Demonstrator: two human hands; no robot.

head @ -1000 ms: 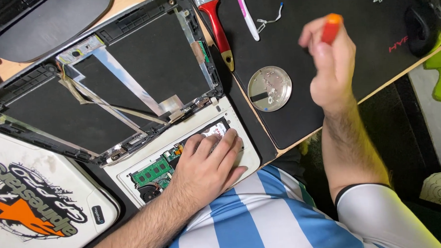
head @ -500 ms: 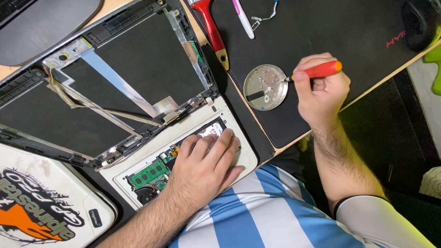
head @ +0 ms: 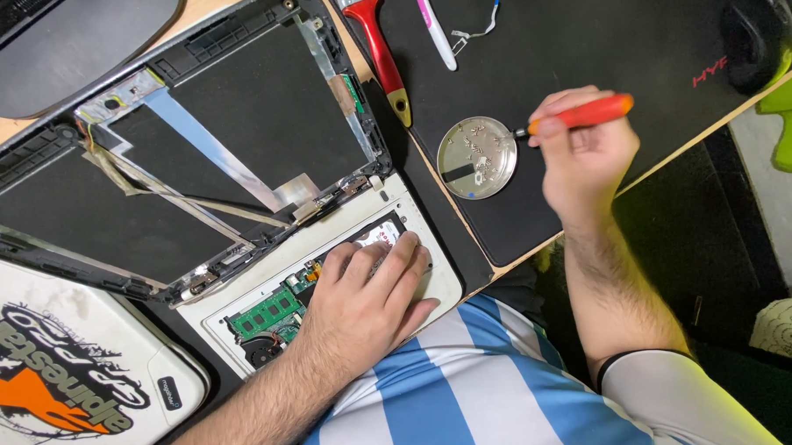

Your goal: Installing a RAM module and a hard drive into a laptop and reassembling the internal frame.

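Observation:
My left hand (head: 363,298) lies flat on the white base of an opened laptop (head: 240,294), covering part of its exposed insides beside a green memory board (head: 263,313). My right hand (head: 582,155) grips an orange-handled screwdriver (head: 590,112), whose metal tip reaches over the rim of a round silver dish (head: 477,156) holding several small screws. The laptop's black screen panel (head: 174,160), stripped of its frame and crossed by flat ribbon cables, lies open at the far side.
A black desk mat (head: 582,32) carries a red-handled brush (head: 376,39), a white and pink toothbrush (head: 433,24) and a black mouse (head: 758,30). A white laptop lid with an orange and black sticker (head: 64,383) lies at the left.
My right hand came down from mid-air with the screwdriver to the silver dish and now holds the tip at its rim. My left hand stayed on the laptop base.

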